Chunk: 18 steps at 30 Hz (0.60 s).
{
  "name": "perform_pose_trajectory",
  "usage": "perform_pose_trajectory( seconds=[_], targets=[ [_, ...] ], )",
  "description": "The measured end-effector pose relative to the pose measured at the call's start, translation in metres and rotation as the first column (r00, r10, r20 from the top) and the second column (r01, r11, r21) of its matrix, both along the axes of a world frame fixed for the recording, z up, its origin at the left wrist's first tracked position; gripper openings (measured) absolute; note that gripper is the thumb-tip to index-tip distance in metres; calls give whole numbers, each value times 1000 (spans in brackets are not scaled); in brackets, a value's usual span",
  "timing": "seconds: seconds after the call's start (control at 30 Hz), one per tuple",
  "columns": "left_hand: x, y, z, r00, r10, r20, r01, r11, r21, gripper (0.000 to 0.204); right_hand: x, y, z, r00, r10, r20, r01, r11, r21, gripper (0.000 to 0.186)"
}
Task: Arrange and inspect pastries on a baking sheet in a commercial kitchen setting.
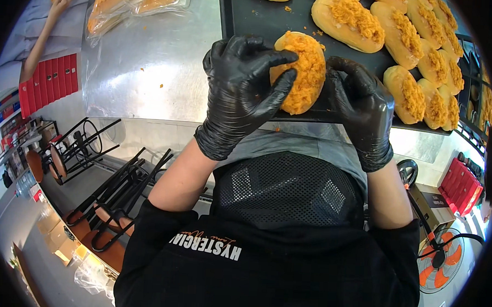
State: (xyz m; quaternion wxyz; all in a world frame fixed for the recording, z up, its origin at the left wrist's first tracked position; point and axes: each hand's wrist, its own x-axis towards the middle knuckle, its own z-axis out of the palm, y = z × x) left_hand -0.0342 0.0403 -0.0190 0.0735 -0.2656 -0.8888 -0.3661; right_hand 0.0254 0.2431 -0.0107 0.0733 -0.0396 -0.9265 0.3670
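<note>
Between my two black-gloved hands is an oval bun, its top covered in shredded orange floss, at the near edge of a dark baking tray. My left hand grips its left side, with thumb and forefinger bent over the topping. At the right side, my right hand has its fingers curled in against the bun's edge; their tips are partly hidden. Beyond and to the right, several more buns lie on the tray, such as a floss-topped bun and another bun by my right wrist.
A metal worktop extends left of the tray, with clear-wrapped buns at its far side. Another person's arm shows at the far left near a red box. Stacked stools and an orange-bladed fan stand below.
</note>
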Motion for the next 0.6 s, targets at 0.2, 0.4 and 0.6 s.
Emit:
perform_pose_trajectory(
  seconds=[0.2, 0.4, 0.6],
  targets=[
    [-11, 10, 1, 980, -80, -182, 56, 989, -135, 19, -8, -3, -9, 992, 50, -114, -55, 998, -42, 18],
    [-14, 10, -8, 997, -61, -47, 68, 984, 165, 17, -10, 1, -15, 967, 103, -234, -103, 995, 12, 21],
    [-2, 1, 2, 990, -75, 120, 48, 976, 213, 16, -7, 3, -15, 973, 48, -225, -75, 991, -111, 22]
  ],
)
